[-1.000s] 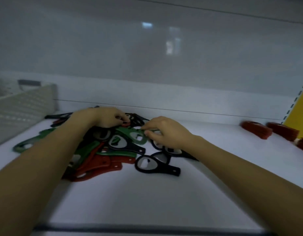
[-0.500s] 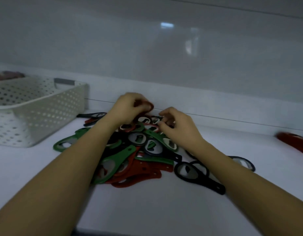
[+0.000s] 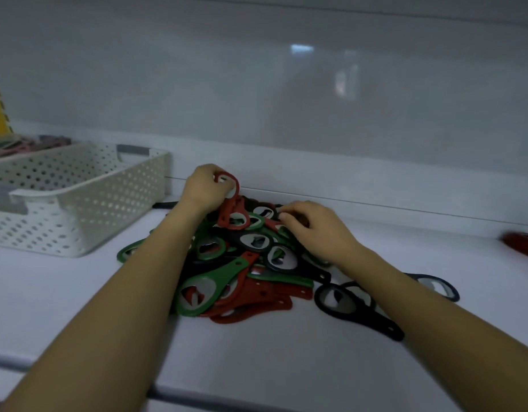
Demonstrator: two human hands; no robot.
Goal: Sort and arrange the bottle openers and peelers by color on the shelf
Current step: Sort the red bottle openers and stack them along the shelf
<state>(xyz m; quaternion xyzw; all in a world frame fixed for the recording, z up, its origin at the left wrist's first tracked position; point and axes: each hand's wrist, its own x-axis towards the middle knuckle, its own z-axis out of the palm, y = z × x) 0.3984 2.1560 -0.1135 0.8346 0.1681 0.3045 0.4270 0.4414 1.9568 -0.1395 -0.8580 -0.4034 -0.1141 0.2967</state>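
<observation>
— Where are the bottle openers, from where you stand?

— Heaped in a loose pile on the white shelf, back near the rear panel, between the person's two forearms. Red, green and black ones, all mixed and lying over each other.

— What is the left hand doing?

— The left hand is raised over the back of the pile. Its fingers are curled round the ring end of a red opener, and the handle hangs down to the heap. There may be more than one red piece in that grip; I can't tell.

— And the right?

— The right hand sits knuckles up on the far right part of the pile, fingers bent down with the tips in among the openers. Whether it is pinching one I can't tell, since the fingers hide it.

— What lies nearest us?

— A green opener lies on top at the near edge, ring towards us, across several red ones. Just right of the heap a black opener lies flat on the shelf, partly under the right forearm. A second black opener shows past that arm.

— Anything else on the shelf?

— At the far right edge, well apart from the heap, lies something red, blurred and cut off. On the left stands a white perforated basket, near the pile but not touching it. There is something pinkish in its far end, too blurred to name.
</observation>
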